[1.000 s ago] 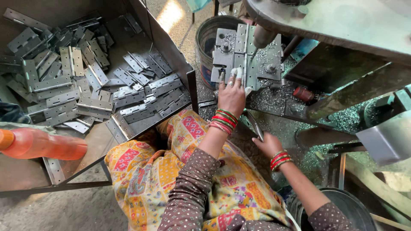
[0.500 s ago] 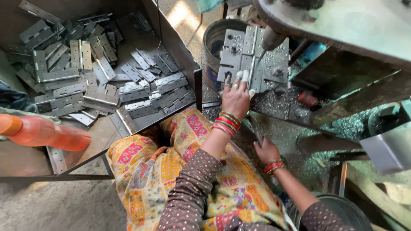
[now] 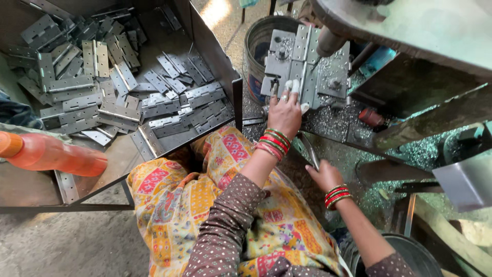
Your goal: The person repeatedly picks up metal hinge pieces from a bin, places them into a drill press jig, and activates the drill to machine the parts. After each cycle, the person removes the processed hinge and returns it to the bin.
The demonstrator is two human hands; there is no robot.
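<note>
My left hand [image 3: 286,110] presses a grey metal hinge [image 3: 304,66] flat on the jig plate [image 3: 335,77] of a drill press, fingertips wrapped in white tape. The drill spindle [image 3: 327,42] comes down right beside the hinge. My right hand [image 3: 324,174] is lower, near my knee, closed around a thin metal lever [image 3: 309,151]. Both wrists wear red and green bangles. My lap is covered in yellow patterned cloth.
A metal tray [image 3: 233,82] at left holds several loose hinges [image 3: 123,87]. An orange bottle [image 3: 51,154] lies at the left edge. A round tin [image 3: 256,46] stands behind the jig. Metal shavings [image 3: 333,120] cover the bench. A dark bucket [image 3: 405,254] sits at bottom right.
My left hand stays on the hinge at the jig. My right hand has dropped slightly along the lever. The view has shifted a little.
</note>
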